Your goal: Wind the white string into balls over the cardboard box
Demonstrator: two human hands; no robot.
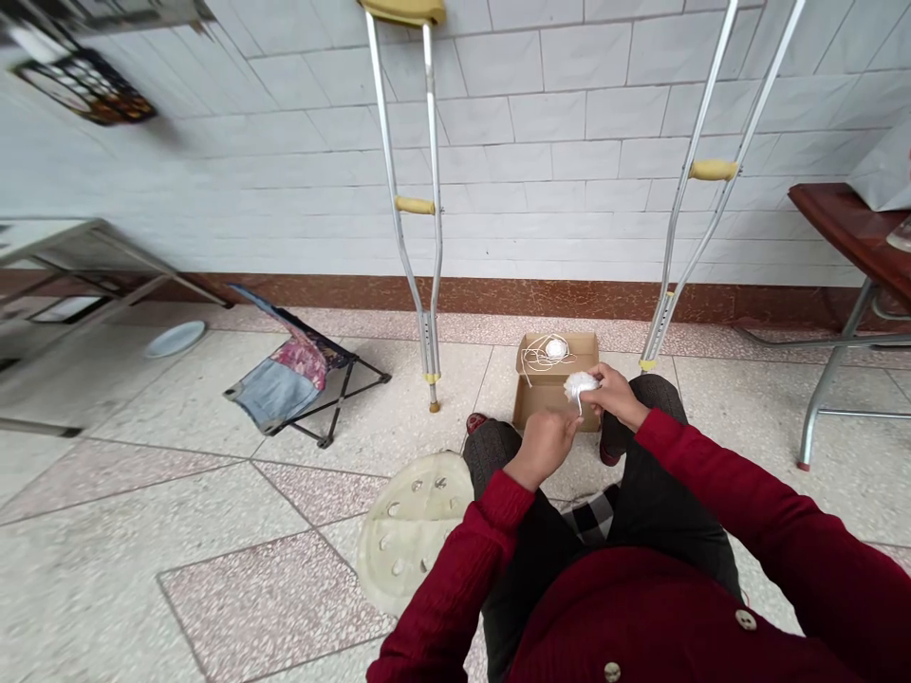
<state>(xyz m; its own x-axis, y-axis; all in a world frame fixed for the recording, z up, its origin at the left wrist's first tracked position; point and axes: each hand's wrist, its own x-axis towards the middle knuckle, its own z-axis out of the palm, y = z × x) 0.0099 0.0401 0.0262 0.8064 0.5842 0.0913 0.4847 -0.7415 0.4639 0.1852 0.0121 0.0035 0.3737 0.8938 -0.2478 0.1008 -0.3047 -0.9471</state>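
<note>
Tuft of white string [580,384] held just above the near part of an open cardboard box [541,410]; right hand [616,396] closes on it in a firm pinch of fingers and thumb; left hand [542,448] curls just below, its hold on the hanging strand [579,406] impossible to tell. Close pinch on a short strand favours steady control; white string ball [556,348] lies inside the box, with loose loops [532,359] beside it.

And here's a deep red knit cardigan [641,607] with long sleeves [740,484] and round pale buttons [745,619] down the front! Dark trousers [683,503], charcoal knit at the knees [655,394], and red shoes [610,451] below, with a bare left hand [541,446] and right hand [618,396] out front!
</note>
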